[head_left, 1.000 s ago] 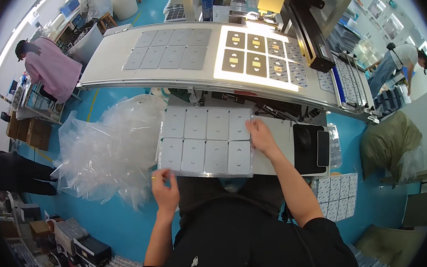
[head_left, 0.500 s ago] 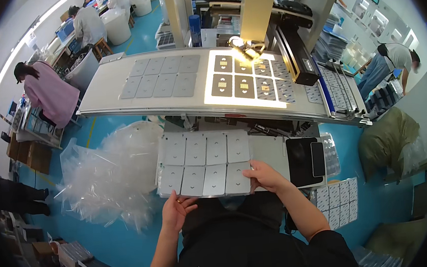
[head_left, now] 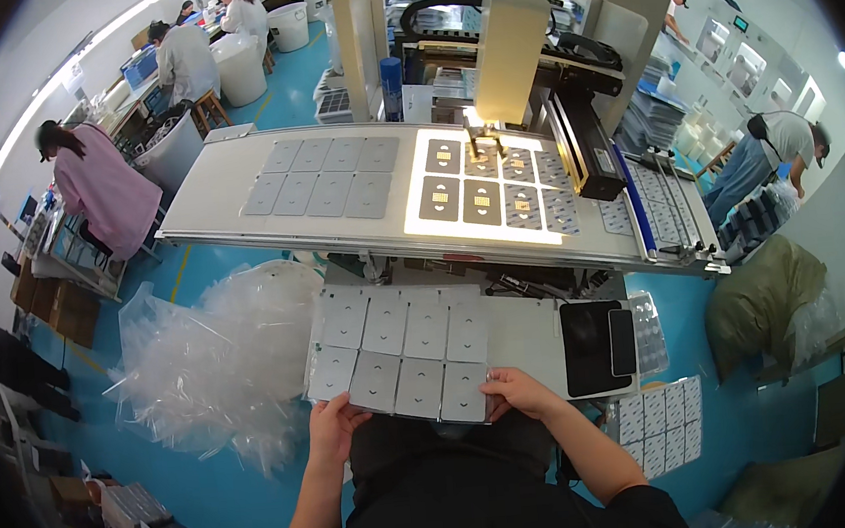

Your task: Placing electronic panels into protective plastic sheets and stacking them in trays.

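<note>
A sheet of grey rounded-rectangle panels (head_left: 430,331), set in two rows with small dark marks, lies at an angle before me over a light side table. Its near-left edge is pinched by my left hand (head_left: 333,428), fingers curled beneath and partly hidden. At the near-right corner, my right hand (head_left: 517,394) grips the same sheet, thumb on top. Whether more sheets lie under it, I cannot tell. Beyond, the long machine table (head_left: 209,196) carries a similar grey panel sheet (head_left: 321,178) on the left and a brightly lit panel sheet (head_left: 456,190) under the machine head (head_left: 485,145).
A phone (head_left: 622,342) rests by a black mat (head_left: 590,370) at the right. Crumpled clear plastic film (head_left: 217,360) heaps up at the left. Printed panel sheets (head_left: 663,424) sit low at the right, near a green sack (head_left: 767,286). Other people work in the background.
My left hand has closed on the sheet's near-left edge. The sheet has come nearer to me and turned slightly, its right side lower, with my right hand at the corner. The machine head has shifted.
</note>
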The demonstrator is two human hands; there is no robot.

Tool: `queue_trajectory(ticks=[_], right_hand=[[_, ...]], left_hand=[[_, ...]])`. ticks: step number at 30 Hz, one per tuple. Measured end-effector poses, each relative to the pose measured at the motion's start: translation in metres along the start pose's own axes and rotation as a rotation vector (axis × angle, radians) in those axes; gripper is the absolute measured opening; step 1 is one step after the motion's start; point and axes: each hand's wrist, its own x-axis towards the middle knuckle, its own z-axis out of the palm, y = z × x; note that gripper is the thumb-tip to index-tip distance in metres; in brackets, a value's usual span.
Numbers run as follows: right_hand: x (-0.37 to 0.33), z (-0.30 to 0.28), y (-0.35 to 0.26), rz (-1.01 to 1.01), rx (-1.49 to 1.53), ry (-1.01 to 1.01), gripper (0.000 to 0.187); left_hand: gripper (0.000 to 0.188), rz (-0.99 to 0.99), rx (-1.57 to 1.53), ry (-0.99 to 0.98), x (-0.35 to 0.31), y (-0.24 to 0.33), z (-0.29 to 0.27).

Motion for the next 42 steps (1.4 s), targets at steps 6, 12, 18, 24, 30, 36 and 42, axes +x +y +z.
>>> queue_trajectory(ticks=[6,12,18,24,30,36,42], right_hand=[[0.003,-0.014,0.004,-0.026,-0.076,0.036,0.026],[0.009,-0.038,0.023,-0.304,-0.376,0.501,0.021],[0.01,-0.049,0.021,-0.628,-0.84,1.074,0.011],[0.015,-0.043,0.019,-0.712,-0.926,1.109,0.007],[0.014,-0.046,0.02,-0.696,-0.929,1.111,0.006],[0.016,-0.049,0.025,-0.739,-0.948,1.15,0.008],[0.015,-0.041,0.019,-0.715,-0.909,1.104,0.008]], left_hand=[[0.022,0.109,0.12,0.018,0.001,0.01,0.01],[0.018,0.521,0.386,0.111,-0.013,0.062,0.024],[0.02,0.951,0.497,0.251,-0.03,0.116,0.058],[0.017,1.074,0.691,0.194,-0.037,0.164,0.056],[0.017,1.104,0.749,0.107,-0.055,0.208,0.078],[0.022,1.138,0.786,0.294,-0.055,0.28,0.07],[0.031,1.336,0.745,0.537,-0.037,0.389,0.052]])
